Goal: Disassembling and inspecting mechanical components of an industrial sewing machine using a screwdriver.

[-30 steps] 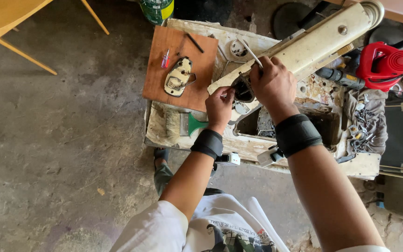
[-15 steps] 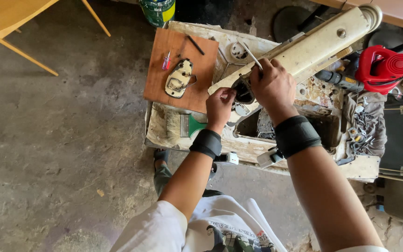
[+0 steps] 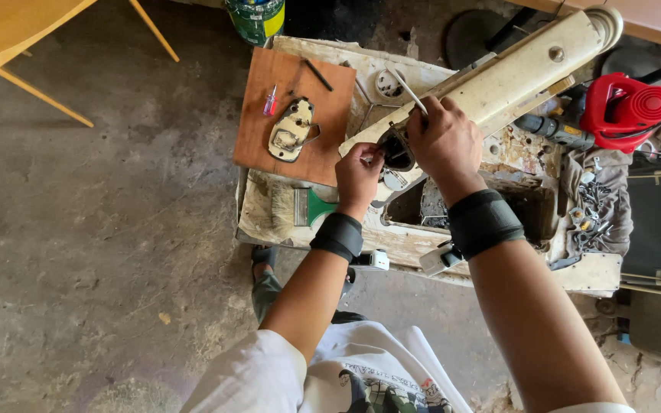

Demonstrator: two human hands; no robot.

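Observation:
A cream sewing machine (image 3: 514,73) lies tilted back on a worn white table (image 3: 575,271), its open head end facing me. My left hand (image 3: 357,176) is at that opening, fingertips pinched on a small metal part (image 3: 369,158) at the dark cavity (image 3: 395,149). My right hand (image 3: 445,141) wraps over the machine's head just right of the cavity. A thin metal rod (image 3: 405,88) sticks out above its fingers; whether the hand holds it is unclear. Both wrists wear black bands.
A wooden board (image 3: 269,138) carries a metal cover plate (image 3: 292,130), a small red screwdriver (image 3: 270,100) and a black rod (image 3: 317,75). A green-handled paintbrush (image 3: 300,208) lies below it. A red tool (image 3: 625,111), a cloth with screws (image 3: 594,203), a green can (image 3: 255,19) and chair legs (image 3: 24,88) surround the table.
Both hands stay at the machine's open end; only the view has shifted slightly.

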